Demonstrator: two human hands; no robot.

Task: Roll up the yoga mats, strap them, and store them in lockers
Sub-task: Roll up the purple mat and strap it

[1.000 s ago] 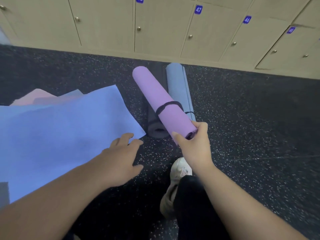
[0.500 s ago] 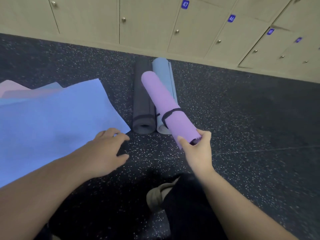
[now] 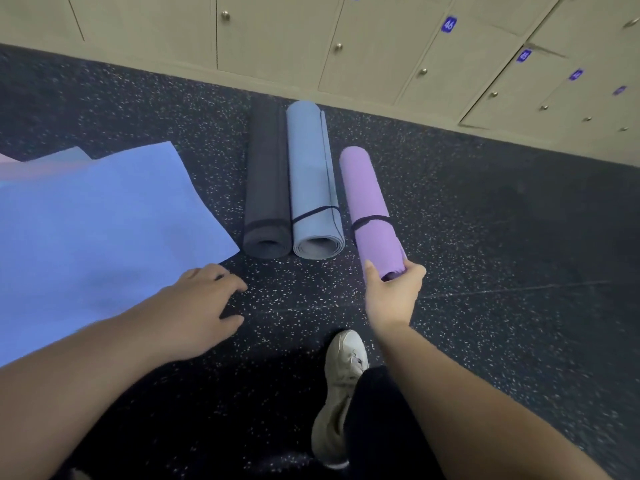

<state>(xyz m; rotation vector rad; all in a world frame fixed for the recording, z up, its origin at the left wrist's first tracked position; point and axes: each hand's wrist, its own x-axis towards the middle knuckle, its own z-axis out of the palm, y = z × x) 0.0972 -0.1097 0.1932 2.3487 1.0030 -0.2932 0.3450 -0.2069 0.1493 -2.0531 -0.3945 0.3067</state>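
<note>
Since half a second ago the purple rolled mat (image 3: 372, 209) has come down from its raised tilt across the other rolls; it now lies alongside them, just to the right of the grey-blue rolled mat (image 3: 313, 181), with a narrow strip of floor between the two. The left hand (image 3: 204, 306) has stayed close to the near corner of the unrolled blue mat.

The speckled dark floor (image 3: 485, 237) carries everything, and the row of beige lockers (image 3: 381, 46) runs along its far edge, beyond the far ends of the rolls. The unrolled blue mat (image 3: 97, 230) is spread flat well to the left of the grey-blue roll, with paler mats partly showing under its far edge. The dark grey rolled mat (image 3: 266, 181) lies touching the grey-blue roll's left side. A dark strap (image 3: 370, 221) circles the purple roll near its near end; a thinner one crosses the grey-blue roll at about the same level.

The right hand (image 3: 393, 292) grips the near end of the purple roll, thumb on its left side and fingers curled round its right side. Whether that end rests on the floor or is held just off it cannot be told. The left hand hovers palm down with fingers spread and loosely bent, holding nothing, just left of the dark grey roll's near end. A pale shoe (image 3: 341, 386) stands on the floor nearer the camera.
</note>
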